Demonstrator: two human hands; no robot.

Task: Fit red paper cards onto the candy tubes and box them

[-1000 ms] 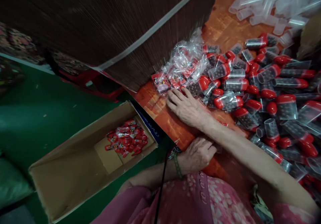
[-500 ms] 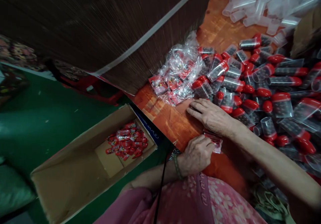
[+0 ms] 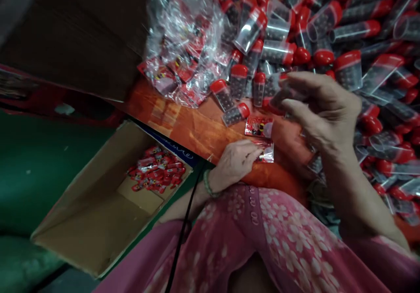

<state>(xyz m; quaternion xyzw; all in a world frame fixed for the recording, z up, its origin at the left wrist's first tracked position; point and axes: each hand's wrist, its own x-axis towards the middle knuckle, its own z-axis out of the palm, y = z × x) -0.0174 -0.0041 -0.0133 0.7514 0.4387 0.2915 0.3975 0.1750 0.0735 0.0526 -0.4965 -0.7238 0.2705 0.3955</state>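
Left grip [image 3: 234, 160] clasps glossy red packets [image 3: 268, 152], the right grip [image 3: 328, 109] blurred beyond telling.

A pink, blossom-printed cloth garment [image 3: 292, 236] is spreading around five o'clock, a green beaded bracelet [image 3: 206, 183] is showing at six, and a thin black cord [image 3: 180, 244] is trailing toward seven.

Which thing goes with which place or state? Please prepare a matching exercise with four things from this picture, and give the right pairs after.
Things:
1. Bracelet
2. Cardboard box
3. Clear plastic wrapping
4. Left hand

Places or states:
A. Crumpled, beside the red-capped tubes
B. Resting on small flat packets
C. Green, worn around a wrist
D. Containing small red pieces

Right pairs: 1-C, 2-D, 3-A, 4-B
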